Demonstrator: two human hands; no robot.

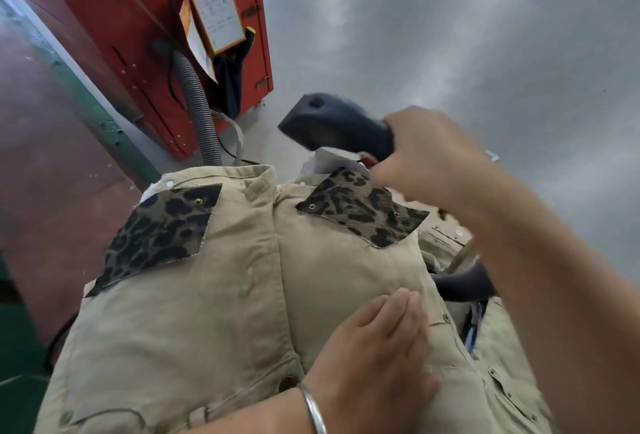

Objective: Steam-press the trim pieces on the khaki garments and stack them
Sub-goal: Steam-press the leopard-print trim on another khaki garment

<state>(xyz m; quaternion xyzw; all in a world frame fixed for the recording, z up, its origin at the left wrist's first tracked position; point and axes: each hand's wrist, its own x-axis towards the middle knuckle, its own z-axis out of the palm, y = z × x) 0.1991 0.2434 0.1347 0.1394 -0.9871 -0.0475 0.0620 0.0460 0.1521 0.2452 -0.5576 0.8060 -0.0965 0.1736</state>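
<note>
A khaki garment [221, 295] lies spread in front of me, collar away from me. Two leopard-print trim pieces sit on its shoulders: one on the left [159, 232] and one on the right [360, 208]. My left hand [374, 347] lies flat on the khaki cloth below the right trim, fingers straight. A metal bangle circles that wrist. My right hand [429, 156] grips the dark handle of a steam iron [332, 125], held in the air just above the far edge of the right trim. The iron's soleplate is hidden.
More khaki garments [502, 381] lie piled at the right. A red machine cabinet [145, 35] with a grey ribbed hose [199, 104] and an orange-framed paper tag [214, 7] stands behind. Grey floor [450, 35] fills the upper right; a dark hose [467, 284] runs under my right forearm.
</note>
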